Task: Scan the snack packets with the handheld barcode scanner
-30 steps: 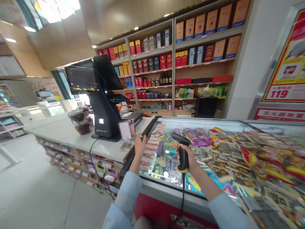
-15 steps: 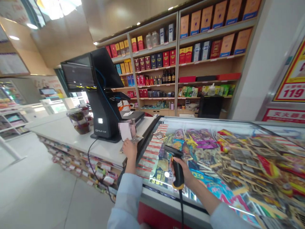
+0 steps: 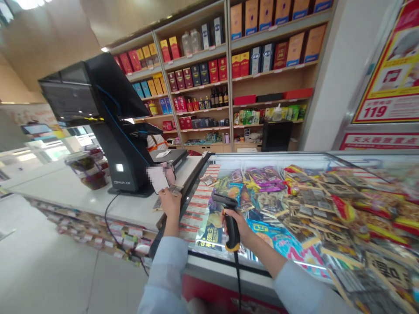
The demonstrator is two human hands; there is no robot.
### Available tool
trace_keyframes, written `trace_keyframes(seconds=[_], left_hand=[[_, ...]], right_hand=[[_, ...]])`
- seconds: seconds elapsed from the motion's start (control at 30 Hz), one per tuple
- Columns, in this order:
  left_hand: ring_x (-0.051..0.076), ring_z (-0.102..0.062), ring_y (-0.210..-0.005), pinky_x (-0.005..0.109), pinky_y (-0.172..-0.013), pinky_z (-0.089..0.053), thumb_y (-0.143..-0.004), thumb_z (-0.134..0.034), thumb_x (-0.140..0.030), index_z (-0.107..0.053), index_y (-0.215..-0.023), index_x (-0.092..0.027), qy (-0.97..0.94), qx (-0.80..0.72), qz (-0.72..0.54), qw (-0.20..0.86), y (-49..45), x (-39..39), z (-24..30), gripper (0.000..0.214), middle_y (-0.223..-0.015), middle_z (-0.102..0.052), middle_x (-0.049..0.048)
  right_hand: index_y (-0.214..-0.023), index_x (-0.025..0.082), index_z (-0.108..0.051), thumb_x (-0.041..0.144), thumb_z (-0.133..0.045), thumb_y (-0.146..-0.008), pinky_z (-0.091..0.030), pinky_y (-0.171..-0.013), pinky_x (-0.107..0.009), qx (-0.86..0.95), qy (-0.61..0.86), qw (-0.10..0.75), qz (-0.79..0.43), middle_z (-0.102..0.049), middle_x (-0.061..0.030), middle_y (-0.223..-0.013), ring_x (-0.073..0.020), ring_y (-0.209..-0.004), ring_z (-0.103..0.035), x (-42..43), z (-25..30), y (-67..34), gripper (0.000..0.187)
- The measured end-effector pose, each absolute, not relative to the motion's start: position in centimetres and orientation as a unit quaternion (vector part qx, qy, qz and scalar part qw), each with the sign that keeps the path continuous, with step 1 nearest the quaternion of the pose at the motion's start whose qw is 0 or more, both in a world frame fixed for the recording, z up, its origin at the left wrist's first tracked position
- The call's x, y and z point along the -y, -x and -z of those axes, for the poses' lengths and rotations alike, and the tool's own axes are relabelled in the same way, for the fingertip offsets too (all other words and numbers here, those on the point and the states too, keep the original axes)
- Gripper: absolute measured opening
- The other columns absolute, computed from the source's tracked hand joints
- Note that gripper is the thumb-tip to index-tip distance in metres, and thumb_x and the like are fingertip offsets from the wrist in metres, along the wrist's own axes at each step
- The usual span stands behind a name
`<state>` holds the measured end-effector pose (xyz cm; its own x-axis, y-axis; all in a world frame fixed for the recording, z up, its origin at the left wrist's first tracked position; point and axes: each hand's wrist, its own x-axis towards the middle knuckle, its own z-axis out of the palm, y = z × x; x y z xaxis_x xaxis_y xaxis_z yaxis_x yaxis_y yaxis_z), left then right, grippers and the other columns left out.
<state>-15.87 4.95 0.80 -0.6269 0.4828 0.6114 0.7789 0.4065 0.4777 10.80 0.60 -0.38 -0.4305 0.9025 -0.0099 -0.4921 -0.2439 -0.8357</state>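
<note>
In the head view, my right hand [image 3: 240, 226] is wrapped round the grip of a black and yellow barcode scanner [image 3: 232, 233]. The scanner's head points left and its cable hangs down in front of the freezer case. My left hand [image 3: 170, 205] is at the counter's right end, its fingers closed at the lower edge of a white card [image 3: 159, 179]. Part of the card and what lies behind it are blurred out. A small flat snack packet [image 3: 176, 190] lies by my left fingers, partly covered by them.
A black cash register [image 3: 122, 161] stands on the white counter [image 3: 131, 213], with stacked food tubs [image 3: 85, 172] to its left. Many snack packets [image 3: 314, 205] cover the glass-topped case on the right. Shelves of boxed bottles [image 3: 209, 74] line the back wall.
My view has turned slightly right, so the register, counter and shelves sit further left. My left hand stays by the white card, and my right hand still grips the barcode scanner.
</note>
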Motion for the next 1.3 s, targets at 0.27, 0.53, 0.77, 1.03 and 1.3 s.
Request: trace_keyframes(seconds=[0.27, 0.53, 0.77, 1.03, 1.3], left_hand=[[0.025, -0.053, -0.107, 0.038, -0.083, -0.050, -0.074, -0.059, -0.026, -0.040, -0.127, -0.020, 0.511, 0.669, 0.520, 0.142, 12.1, -5.0, -1.5, 0.056, -0.125, -0.036, 0.0132], [0.027, -0.053, -0.110, 0.041, -0.088, -0.049, -0.077, -0.057, -0.023, -0.033, -0.132, -0.017, 0.553, 0.662, 0.489, 0.129, 10.5, -5.3, -0.6, 0.060, -0.128, -0.034, 0.0161], [0.024, -0.051, -0.113, 0.039, -0.090, -0.048, -0.079, -0.051, -0.017, -0.029, -0.133, -0.019, 0.580, 0.656, 0.469, 0.117, 9.0, -5.4, -0.2, 0.058, -0.131, -0.032, 0.0153], [0.024, -0.058, -0.102, 0.036, -0.079, -0.052, -0.081, -0.051, -0.022, -0.031, -0.133, -0.017, 0.578, 0.672, 0.443, 0.137, 8.6, -5.3, 0.0, 0.056, -0.130, -0.035, 0.0166], [0.022, -0.060, -0.095, 0.034, -0.072, -0.053, -0.082, -0.051, -0.027, -0.034, -0.132, -0.016, 0.566, 0.675, 0.450, 0.150, 8.5, -5.3, -0.2, 0.054, -0.128, -0.037, 0.0167]], right_hand=[[-0.069, 0.015, -0.060, 0.040, -0.062, -0.067, -0.040, -0.032, -0.021, 0.358, 0.236, 0.468, -0.772, -0.062, -0.0014, -0.052, -0.0100, -0.034, -0.049, -0.5, -0.5, -11.3, 0.025], [-0.065, 0.014, -0.062, 0.042, -0.056, -0.072, -0.038, -0.035, -0.020, 0.326, 0.211, 0.431, -0.814, -0.058, -0.0013, -0.048, -0.0083, -0.033, -0.045, -1.0, -0.5, -11.9, 0.030], [-0.068, 0.014, -0.060, 0.043, -0.058, -0.071, -0.037, -0.035, -0.020, 0.316, 0.214, 0.431, -0.817, -0.060, -0.0022, -0.053, -0.0080, -0.034, -0.045, -0.9, -0.5, -11.7, 0.029], [-0.066, 0.015, -0.060, 0.042, -0.057, -0.070, -0.036, -0.034, -0.020, 0.302, 0.224, 0.434, -0.818, -0.062, -0.0026, -0.055, -0.0084, -0.035, -0.045, -1.2, -0.2, -11.7, 0.027], [-0.066, 0.015, -0.060, 0.041, -0.058, -0.069, -0.035, -0.035, -0.020, 0.300, 0.224, 0.442, -0.816, -0.062, -0.0030, -0.056, -0.0083, -0.036, -0.045, -1.1, -0.4, -11.8, 0.026]])
